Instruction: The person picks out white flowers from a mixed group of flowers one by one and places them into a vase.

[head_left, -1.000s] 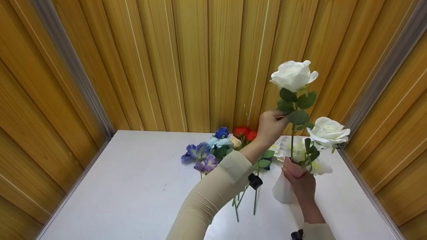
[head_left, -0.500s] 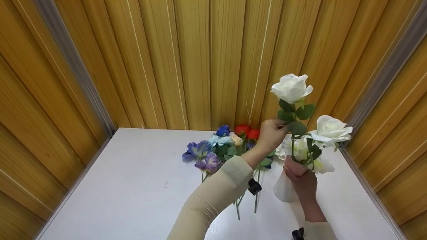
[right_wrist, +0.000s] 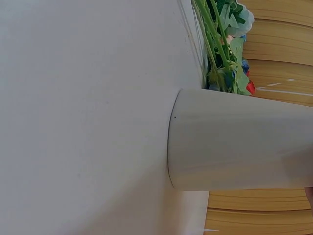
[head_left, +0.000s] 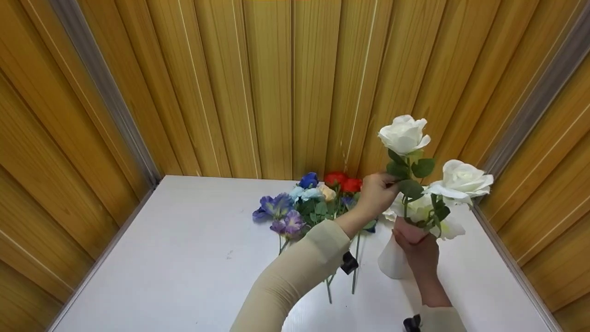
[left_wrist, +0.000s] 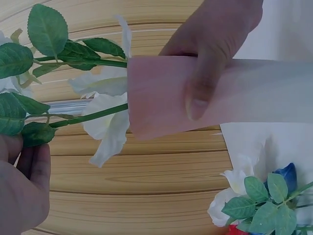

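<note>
The left hand (head_left: 377, 196) now pinches the upper white rose (head_left: 404, 135) lower over the vase (head_left: 392, 261), which the right hand (head_left: 422, 256) grips.

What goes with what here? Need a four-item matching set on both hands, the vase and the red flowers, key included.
Column 1
1. left hand
2. right hand
3. vase
4. red flowers

Column 2
A. pink above, white below
B. lying toward the table's far edge
C. holds the higher white rose
D. clasps the vase

Pairs: 1-C, 2-D, 3-A, 4-B
</note>
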